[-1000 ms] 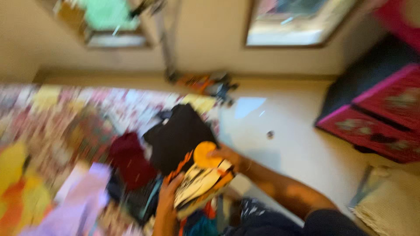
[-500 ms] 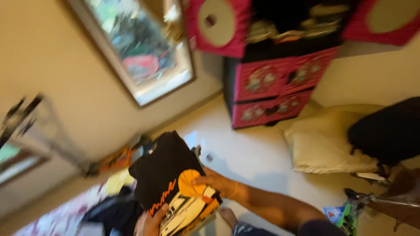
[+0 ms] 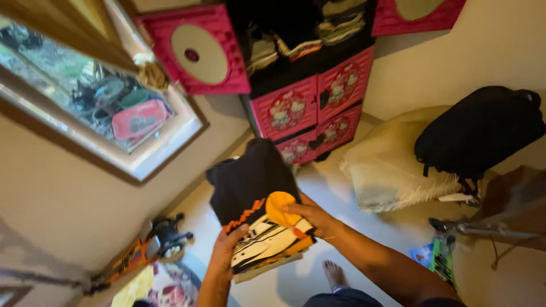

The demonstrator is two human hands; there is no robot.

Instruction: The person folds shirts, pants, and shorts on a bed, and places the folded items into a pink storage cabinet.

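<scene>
This is a room in a home: a pink and black plastic drawer cabinet (image 3: 310, 108) stuffed with folded clothes, a cream cushion (image 3: 392, 165), a black backpack (image 3: 480, 131) on the tiled floor (image 3: 364, 227), and a wooden-framed window (image 3: 96, 108).

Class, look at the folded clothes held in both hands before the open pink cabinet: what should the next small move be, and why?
Probably carry the folded clothes forward toward the cabinet: the left hand and right hand grip the stack, the cabinet's doors stand open, and clothes already lie on its shelves.
</scene>
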